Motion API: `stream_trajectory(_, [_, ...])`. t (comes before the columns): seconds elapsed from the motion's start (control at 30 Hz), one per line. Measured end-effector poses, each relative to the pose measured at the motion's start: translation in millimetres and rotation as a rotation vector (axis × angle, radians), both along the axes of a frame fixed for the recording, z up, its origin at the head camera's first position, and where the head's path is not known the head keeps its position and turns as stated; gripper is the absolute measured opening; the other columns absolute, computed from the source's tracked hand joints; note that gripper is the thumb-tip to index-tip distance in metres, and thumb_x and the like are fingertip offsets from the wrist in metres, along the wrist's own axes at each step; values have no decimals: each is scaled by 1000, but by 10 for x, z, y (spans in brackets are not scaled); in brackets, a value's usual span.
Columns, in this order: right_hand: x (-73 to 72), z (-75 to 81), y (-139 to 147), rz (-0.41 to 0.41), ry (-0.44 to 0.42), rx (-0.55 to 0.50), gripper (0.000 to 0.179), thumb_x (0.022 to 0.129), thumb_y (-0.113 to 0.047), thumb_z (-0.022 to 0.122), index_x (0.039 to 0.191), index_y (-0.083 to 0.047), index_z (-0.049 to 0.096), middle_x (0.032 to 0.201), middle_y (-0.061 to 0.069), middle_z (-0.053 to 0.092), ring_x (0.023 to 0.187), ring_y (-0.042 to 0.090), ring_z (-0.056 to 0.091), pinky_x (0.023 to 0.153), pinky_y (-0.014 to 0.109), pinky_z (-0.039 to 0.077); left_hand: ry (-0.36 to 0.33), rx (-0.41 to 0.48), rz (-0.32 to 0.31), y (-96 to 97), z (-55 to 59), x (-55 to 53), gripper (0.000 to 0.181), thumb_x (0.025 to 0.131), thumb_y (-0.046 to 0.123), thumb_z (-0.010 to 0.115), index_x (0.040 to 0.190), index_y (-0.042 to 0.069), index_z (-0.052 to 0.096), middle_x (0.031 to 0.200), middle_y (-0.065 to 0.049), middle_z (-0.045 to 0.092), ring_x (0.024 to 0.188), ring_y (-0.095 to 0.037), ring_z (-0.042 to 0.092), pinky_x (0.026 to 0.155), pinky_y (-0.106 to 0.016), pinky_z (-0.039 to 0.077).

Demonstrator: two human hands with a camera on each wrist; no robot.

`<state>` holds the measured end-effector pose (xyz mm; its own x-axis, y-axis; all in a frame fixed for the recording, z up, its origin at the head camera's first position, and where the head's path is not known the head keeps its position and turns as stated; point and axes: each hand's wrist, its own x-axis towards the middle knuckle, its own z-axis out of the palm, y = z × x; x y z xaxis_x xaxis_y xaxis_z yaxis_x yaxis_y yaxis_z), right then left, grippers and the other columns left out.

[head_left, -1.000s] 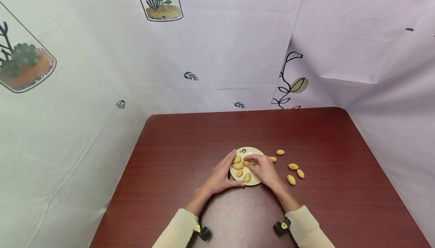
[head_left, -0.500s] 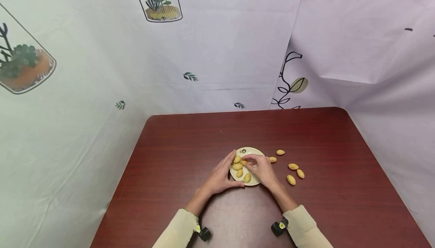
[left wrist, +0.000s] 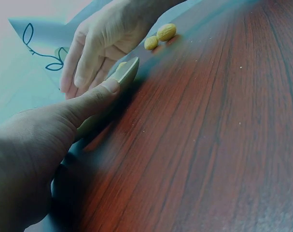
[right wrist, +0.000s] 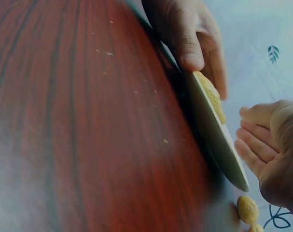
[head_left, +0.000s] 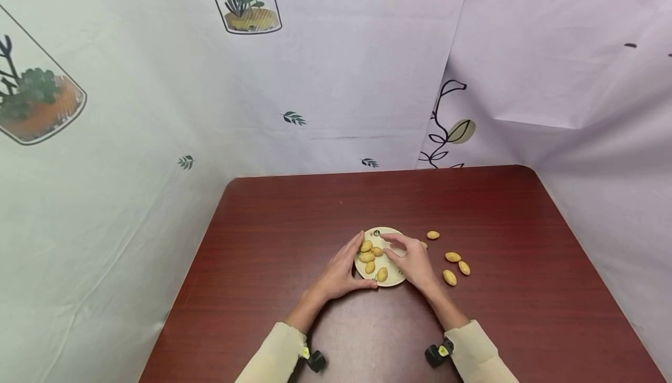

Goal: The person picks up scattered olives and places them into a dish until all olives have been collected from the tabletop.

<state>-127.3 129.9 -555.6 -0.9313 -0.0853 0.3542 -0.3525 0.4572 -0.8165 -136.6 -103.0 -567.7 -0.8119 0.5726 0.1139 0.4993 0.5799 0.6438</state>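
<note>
In the head view, a small pale plate (head_left: 395,277) stands on the table. My left hand (head_left: 336,273) grips its left side, thumb on the near rim and fingers along the far left rim. Several yellow, oval, wrinkled pieces (head_left: 367,257) lie on the plate's left half, with another piece (head_left: 382,274) near its front. Over the plate's right side is my right hand (head_left: 413,260), thumb and forefinger spread with nothing between them. From the right wrist view, the plate (right wrist: 215,133) appears edge-on, a yellow piece (right wrist: 211,94) by the left thumb and the right fingers apart from it.
On the dark red table (head_left: 294,214), several more yellow pieces (head_left: 453,257) lie scattered right of the plate; one (head_left: 433,235) is farther back. Another is partly hidden behind my right hand. A printed cloth (head_left: 331,80) hangs behind the table.
My right hand has let go of a yellow piece beside the others on the plate. It has drawn back slightly right, thumb and forefinger parted. My left hand stays at the plate.
</note>
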Motion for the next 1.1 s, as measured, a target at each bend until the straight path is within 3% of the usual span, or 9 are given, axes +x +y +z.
stream_trajectory(0.3, [50,140,216,30,-64,-116,44,88,2,85,130,-2,74,127,18,74,115,41,72,95,54,57,-13,-6,0,-5,7,2,127,81,51,92,171,9,15,176,-9,22,159,-27,26,122,-56,33])
stream_trajectory(0.53, [53,163,416,37,-11,-201,45,88,5,83,131,0,72,127,19,74,115,43,71,91,49,59,-9,-15,4,0,9,7,127,80,53,92,172,10,15,177,-7,21,159,-25,26,124,-53,32])
stream_trajectory(0.67, [63,156,541,29,29,-239,48,86,9,84,132,1,72,128,21,73,117,32,71,93,39,60,-16,-11,8,0,8,8,127,80,53,92,172,11,15,176,-6,22,159,-24,25,124,-53,31])
stream_trajectory(0.9, [138,204,760,-47,56,-152,53,85,9,84,135,-1,70,130,20,72,109,1,69,93,24,57,-6,-11,9,0,5,3,127,79,52,93,171,8,16,176,-10,23,160,-25,25,124,-53,30])
stream_trajectory(1.1, [290,416,856,-90,12,-189,48,88,13,80,134,7,68,130,27,70,110,-2,67,94,18,54,-2,-19,5,-2,18,10,127,80,53,92,171,8,16,176,-9,23,159,-25,26,124,-52,31])
